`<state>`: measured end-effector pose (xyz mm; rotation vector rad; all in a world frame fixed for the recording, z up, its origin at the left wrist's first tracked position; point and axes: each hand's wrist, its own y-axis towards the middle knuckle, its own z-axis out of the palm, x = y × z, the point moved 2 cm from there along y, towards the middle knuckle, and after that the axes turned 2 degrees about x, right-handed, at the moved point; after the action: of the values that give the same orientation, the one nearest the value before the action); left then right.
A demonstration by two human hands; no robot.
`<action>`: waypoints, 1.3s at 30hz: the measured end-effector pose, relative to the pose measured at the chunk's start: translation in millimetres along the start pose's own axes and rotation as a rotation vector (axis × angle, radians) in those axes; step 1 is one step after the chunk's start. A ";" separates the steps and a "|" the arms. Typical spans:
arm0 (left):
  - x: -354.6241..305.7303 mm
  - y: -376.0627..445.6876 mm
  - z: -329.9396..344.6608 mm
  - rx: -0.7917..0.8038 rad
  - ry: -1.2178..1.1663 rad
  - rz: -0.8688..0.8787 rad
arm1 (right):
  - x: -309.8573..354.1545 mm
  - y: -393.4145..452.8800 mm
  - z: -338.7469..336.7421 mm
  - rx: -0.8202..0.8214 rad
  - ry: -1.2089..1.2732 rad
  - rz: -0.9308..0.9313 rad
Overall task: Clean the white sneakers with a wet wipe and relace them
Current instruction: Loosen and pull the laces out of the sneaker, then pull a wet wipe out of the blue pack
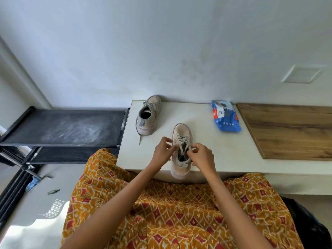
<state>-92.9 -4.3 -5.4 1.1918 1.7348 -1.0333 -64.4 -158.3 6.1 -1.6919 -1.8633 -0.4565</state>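
Note:
Two off-white sneakers stand on a white table point(224, 151). The near sneaker point(181, 131) points away from me, its heel over the table's front edge. My left hand point(162, 151) pinches a grey lace point(182, 147) at the sneaker's left side. My right hand point(202, 156) pinches the lace at the right side of its opening. The far sneaker point(148, 116) sits at the back left, tilted, with a loose lace end trailing toward me. A blue wet-wipe pack point(225, 116) lies at the back right.
A wooden board point(287, 130) covers the table's right part. A black rack point(66, 126) stands to the left, against the wall. My lap in orange patterned cloth point(170, 212) fills the foreground. A dark bag point(309, 223) sits low right.

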 end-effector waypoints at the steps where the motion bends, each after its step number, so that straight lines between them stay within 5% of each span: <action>1: -1.5 0.9 1.2 0.013 -0.055 -0.013 | 2.0 2.2 -1.0 -0.033 -0.020 -0.026; 6: -11.0 15.8 3.4 -0.062 -0.054 0.106 | 13.9 20.9 -3.2 -0.182 -0.044 -0.120; 15: -12.2 55.7 9.3 -0.157 0.189 0.203 | 29.5 76.2 9.6 -0.179 -0.037 -0.117; 22: -30.8 67.0 24.1 -0.456 0.193 0.311 | 15.6 86.1 0.7 -0.188 0.056 -0.135; 28: -78.6 101.4 87.9 -0.250 0.222 0.437 | -21.7 110.7 -25.5 -0.329 0.108 -0.130; 33: -93.5 153.2 152.0 0.019 0.151 0.209 | -75.7 169.9 -56.4 -0.283 -0.079 0.041; 39: -93.2 203.9 192.8 0.004 0.096 0.044 | -112.7 218.4 -72.4 -0.189 -0.129 0.056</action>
<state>154.5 -164.2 -30.6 1.2947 1.7729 -0.9677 167.0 -260.1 -34.9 -1.9347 -1.9078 -0.5260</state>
